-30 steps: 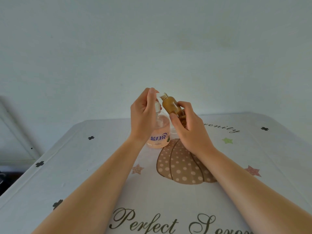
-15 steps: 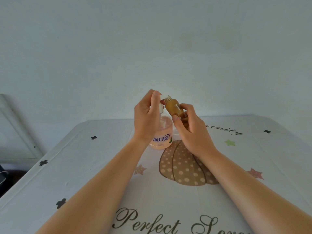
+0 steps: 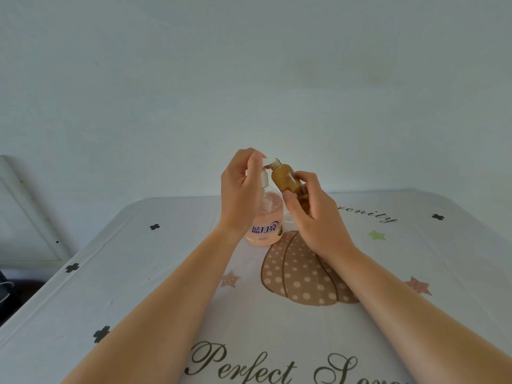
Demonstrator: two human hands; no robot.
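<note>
Entries as they read across my feed.

1. Off the table (image 3: 133, 273), far left: a pale framed panel (image 3: 25, 217) by the wall, cut off by the picture's edge. Below it is a dark rounded object (image 3: 5, 289), mostly out of view, which I cannot identify.

2. Table under a white printed cloth. Its near edge is cut off and the script along it is cropped. The pumpkin print (image 3: 299, 278) at its centre is partly covered by the right forearm.

3. Left hand (image 3: 239, 192), raised over the middle of the table, toward the far edge. Its fingers curl down over the pump head (image 3: 268, 162) from above and grip it.

4. Pump bottle (image 3: 267, 220), standing upright on the table at the far-left side of the pumpkin print. It holds pink liquid and has a blue label. Its left side is hidden behind the left hand and wrist. Only the white spout of the pump head shows, pointing right.

5. Amber bottle (image 3: 285, 180), uncapped, held in the air between the two hands. Its lower half is buried in the right hand. The long axis is tilted, with the base low and right in the palm and the threaded neck up and left. The mouth sits at the spout tip, and I cannot tell whether they touch.

6. A pale translucent item (image 3: 288, 218) on the table between the pump bottle and the right hand. It is mostly hidden and I cannot make it out.

7. Right hand (image 3: 315, 220), with thumb and fingers wrapped round the amber bottle. It is near the left hand but apart from it.
</note>
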